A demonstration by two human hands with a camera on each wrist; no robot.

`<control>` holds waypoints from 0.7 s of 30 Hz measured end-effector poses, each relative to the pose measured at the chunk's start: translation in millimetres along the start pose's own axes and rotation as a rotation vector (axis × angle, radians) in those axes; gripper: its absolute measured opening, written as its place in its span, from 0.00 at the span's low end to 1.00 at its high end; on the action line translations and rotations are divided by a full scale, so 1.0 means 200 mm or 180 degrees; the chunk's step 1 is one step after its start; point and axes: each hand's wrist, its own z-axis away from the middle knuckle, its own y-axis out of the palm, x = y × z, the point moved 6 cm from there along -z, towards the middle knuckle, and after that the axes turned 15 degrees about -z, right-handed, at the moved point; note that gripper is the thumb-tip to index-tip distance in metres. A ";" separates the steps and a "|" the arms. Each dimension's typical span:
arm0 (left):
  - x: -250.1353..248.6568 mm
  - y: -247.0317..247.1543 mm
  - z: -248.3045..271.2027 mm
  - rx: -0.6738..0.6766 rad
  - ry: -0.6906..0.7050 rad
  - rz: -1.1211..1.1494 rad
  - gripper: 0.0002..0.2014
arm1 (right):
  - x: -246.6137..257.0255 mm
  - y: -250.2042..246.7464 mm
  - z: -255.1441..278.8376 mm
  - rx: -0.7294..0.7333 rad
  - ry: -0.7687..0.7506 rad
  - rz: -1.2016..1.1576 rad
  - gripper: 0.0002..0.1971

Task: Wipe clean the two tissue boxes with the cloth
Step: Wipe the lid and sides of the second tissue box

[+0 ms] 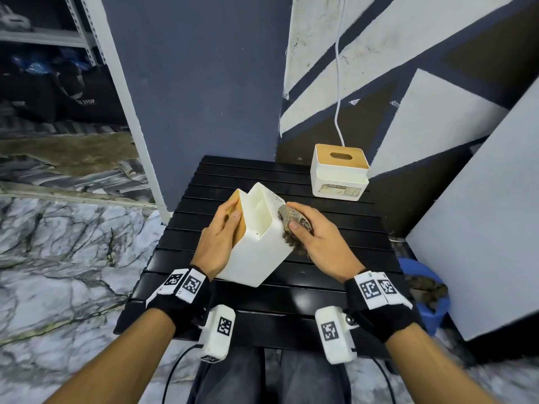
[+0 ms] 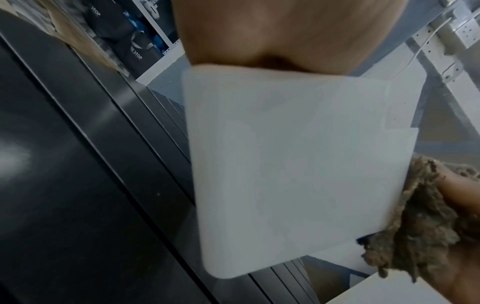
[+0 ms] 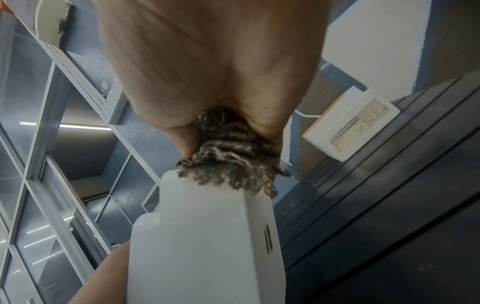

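A white tissue box (image 1: 256, 246) with a wooden lid is tipped on its side above the black slatted table (image 1: 335, 228). My left hand (image 1: 224, 228) grips it, fingers curled over the wooden lid. My right hand (image 1: 309, 237) holds a bunched brown-grey cloth (image 1: 294, 225) pressed against the box's right side. The left wrist view shows the box's white face (image 2: 298, 164) with the cloth (image 2: 420, 232) at its right edge. The right wrist view shows the cloth (image 3: 231, 164) against the box (image 3: 207, 246). A second white tissue box (image 1: 338, 173) stands upright at the table's far right.
A blue bucket (image 1: 431, 301) with a dark rag inside stands on the floor right of the table. A white cable (image 1: 338, 83) hangs down the patterned wall behind the second box. A white panel (image 1: 481, 228) leans at the right. Marble floor lies left.
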 end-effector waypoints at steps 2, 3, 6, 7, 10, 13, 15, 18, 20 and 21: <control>-0.01 0.00 0.01 0.0033 0.0001 -0.0055 0.20 | -0.02 0.02 0.03 -0.0085 -0.0046 -0.0036 0.20; -0.01 0.00 0.01 0.0037 0.0026 -0.0070 0.20 | -0.02 0.03 0.05 -0.0139 -0.0064 -0.0055 0.21; 0.02 0.03 0.00 0.0121 0.0008 0.0158 0.20 | -0.03 0.06 0.10 -0.0235 -0.0169 -0.0040 0.21; 0.03 0.05 0.00 0.0166 -0.0054 0.0326 0.20 | -0.03 0.08 0.12 -0.0205 -0.0220 0.0000 0.22; 0.06 0.07 0.00 0.0179 -0.0267 0.0595 0.21 | -0.04 0.12 0.17 -0.0156 -0.0337 0.0068 0.23; 0.09 0.05 -0.01 0.0102 -0.0517 0.0528 0.24 | -0.02 0.13 0.19 -0.0205 -0.0367 0.0039 0.23; 0.10 0.02 -0.02 0.0005 -0.0532 0.0392 0.21 | -0.01 0.15 0.21 -0.0160 -0.0407 0.0058 0.23; 0.12 0.00 -0.03 -0.0160 -0.0522 0.0243 0.18 | 0.01 0.18 0.24 -0.0094 -0.0450 0.0064 0.23; 0.12 0.01 -0.04 -0.0147 -0.0465 0.0411 0.17 | 0.01 0.20 0.26 -0.0064 -0.0434 0.0076 0.24; 0.11 0.01 -0.04 -0.0115 -0.0466 0.0501 0.16 | 0.01 0.21 0.27 -0.0068 -0.0423 0.0116 0.24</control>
